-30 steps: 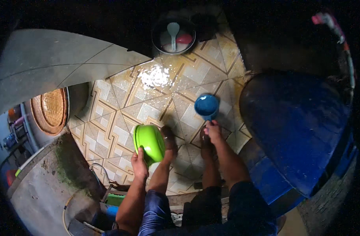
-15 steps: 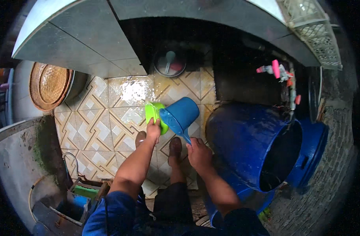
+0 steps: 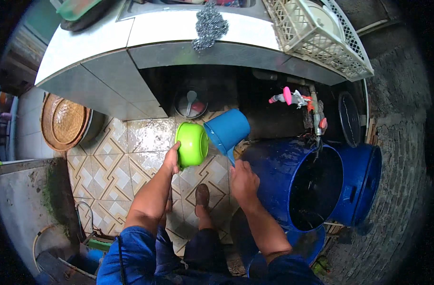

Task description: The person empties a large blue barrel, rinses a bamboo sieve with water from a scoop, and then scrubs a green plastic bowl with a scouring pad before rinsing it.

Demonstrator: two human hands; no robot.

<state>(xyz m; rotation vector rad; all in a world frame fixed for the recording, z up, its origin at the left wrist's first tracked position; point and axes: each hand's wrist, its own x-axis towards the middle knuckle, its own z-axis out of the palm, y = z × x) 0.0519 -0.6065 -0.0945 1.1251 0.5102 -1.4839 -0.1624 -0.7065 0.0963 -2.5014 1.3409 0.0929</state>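
Observation:
My left hand grips a lime-green bowl by its left side, the bowl tipped so that its outer side and base face right. Just right of the bowl is a blue water dipper. My right hand is closed round the dipper's handle, and the dipper's body leans up and to the right. Its rim comes close to the bowl; whether they touch I cannot tell. Both are held above the patterned tile floor, which shines wet beyond the bowl. How much water the dipper holds is hidden.
At right stands a large open blue barrel under a pink-handled tap. A basin with a ladle lies under the tiled counter. On the counter are a steel scourer and a dish rack. Woven trays lean at left.
My left hand has turned the bowl, so its outside shows now. The dipper has moved slightly right. The view has tilted up, showing more of the counter top.

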